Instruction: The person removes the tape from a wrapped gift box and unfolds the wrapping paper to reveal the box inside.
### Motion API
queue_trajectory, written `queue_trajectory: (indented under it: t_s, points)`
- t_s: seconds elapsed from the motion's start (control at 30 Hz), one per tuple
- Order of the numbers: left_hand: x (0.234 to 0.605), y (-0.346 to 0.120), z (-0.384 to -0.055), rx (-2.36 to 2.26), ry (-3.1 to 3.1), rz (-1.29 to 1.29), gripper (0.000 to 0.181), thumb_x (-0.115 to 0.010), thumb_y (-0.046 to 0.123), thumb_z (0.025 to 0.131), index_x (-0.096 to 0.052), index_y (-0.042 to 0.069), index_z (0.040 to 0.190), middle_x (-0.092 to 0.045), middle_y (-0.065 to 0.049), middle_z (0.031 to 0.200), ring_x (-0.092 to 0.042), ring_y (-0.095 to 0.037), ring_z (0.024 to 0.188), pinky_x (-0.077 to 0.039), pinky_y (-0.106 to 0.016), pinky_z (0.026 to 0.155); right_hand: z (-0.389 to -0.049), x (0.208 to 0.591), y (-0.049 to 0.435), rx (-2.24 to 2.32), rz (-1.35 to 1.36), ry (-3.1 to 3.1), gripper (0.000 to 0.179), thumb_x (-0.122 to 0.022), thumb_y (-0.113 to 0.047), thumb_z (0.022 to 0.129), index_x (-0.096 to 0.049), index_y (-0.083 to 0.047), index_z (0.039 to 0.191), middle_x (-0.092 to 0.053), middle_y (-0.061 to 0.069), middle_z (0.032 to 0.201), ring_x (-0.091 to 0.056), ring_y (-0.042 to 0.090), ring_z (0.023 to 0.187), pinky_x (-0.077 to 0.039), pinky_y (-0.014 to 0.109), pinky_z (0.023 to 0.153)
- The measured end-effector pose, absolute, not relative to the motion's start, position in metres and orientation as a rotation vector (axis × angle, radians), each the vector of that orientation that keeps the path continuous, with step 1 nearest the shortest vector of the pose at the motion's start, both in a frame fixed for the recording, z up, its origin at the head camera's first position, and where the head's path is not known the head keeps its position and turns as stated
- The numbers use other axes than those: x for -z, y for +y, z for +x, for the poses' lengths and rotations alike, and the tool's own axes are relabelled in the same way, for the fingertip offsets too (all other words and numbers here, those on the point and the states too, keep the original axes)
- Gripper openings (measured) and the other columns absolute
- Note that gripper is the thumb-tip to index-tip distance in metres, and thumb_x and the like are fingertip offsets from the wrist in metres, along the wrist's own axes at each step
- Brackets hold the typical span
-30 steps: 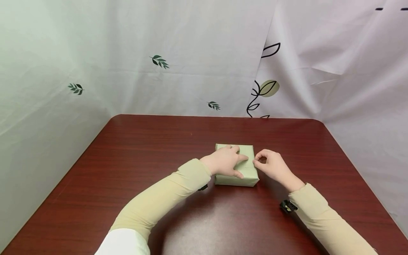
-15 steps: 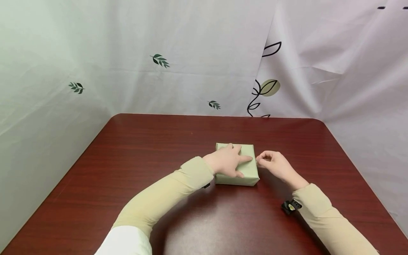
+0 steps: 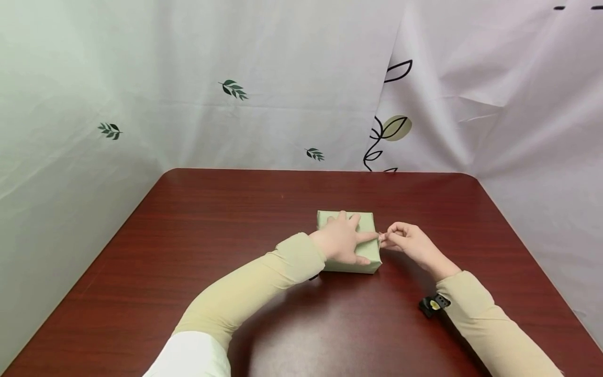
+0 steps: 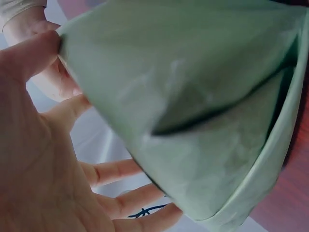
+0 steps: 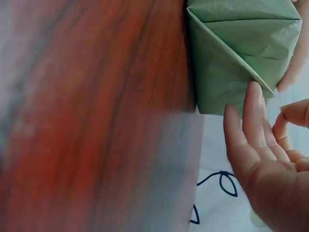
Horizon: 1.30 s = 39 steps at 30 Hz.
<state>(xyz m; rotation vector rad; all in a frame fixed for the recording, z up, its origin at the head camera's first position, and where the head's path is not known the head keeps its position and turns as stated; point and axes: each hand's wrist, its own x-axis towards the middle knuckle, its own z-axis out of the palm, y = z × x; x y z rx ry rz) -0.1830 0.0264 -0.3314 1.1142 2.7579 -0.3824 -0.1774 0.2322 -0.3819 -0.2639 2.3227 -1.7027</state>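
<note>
A box wrapped in pale green paper lies on the table. My left hand rests on its top with fingers spread, its index finger reaching the right edge. In the left wrist view, a folded paper end shows a dark gap beneath its fold. At the box's right side is my right hand, its thumb and index fingertips together. Its other fingers extend to the triangular folded flap in the right wrist view, one touching it. Whether anything thin sits between thumb and index finger is unclear.
The dark red wooden table extends around the box. White curtains with leaf prints hang behind it and along both sides. Each wrist wears a small black camera; the right one shows plainly.
My left hand has slid right across the box, its index finger now at the edge. My right hand has shifted slightly right, and some of its fingers have straightened toward the box's side.
</note>
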Motion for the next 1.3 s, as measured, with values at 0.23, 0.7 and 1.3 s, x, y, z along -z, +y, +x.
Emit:
queue_trajectory:
  t_s: [0.23, 0.7, 1.3]
  points:
    - [0.329, 0.033, -0.180, 0.439, 2.787, 1.111, 0.073, -0.044, 0.077, 0.080, -0.028, 0.047, 0.145, -0.042, -0.007, 0.135, -0.045, -0.027, 0.110, -0.047, -0.042, 0.076, -0.179, 0.380, 0.243, 1.510, -0.211, 2.461, 0.016, -0.048, -0.005, 0.093, -0.055, 0.010, 0.094, -0.066, 0.015, 0.096, -0.063, 0.006, 0.081, -0.055, 0.027, 0.074]
    - [0.335, 0.039, -0.175, 0.643, 2.793, 1.046, 0.077, -0.044, 0.079, 0.079, -0.021, 0.049, 0.146, -0.038, -0.007, 0.140, -0.044, -0.028, 0.111, -0.045, -0.040, 0.077, -0.183, 0.382, 0.254, 0.756, -0.371, 2.870, 0.015, -0.058, -0.008, 0.080, -0.055, -0.009, 0.065, -0.047, -0.004, 0.056, -0.044, 0.013, 0.055, -0.036, 0.028, 0.056]
    - [0.341, 0.044, -0.174, 0.665, 2.816, 1.008, 0.077, -0.042, 0.080, 0.078, -0.021, 0.050, 0.146, -0.038, -0.006, 0.139, -0.044, -0.031, 0.115, -0.045, -0.043, 0.079, -0.178, 0.378, 0.257, 0.494, -0.396, 2.932, 0.019, -0.071, -0.019, 0.081, -0.057, -0.007, 0.075, -0.057, 0.008, 0.078, -0.046, 0.038, 0.103, -0.028, 0.047, 0.079]
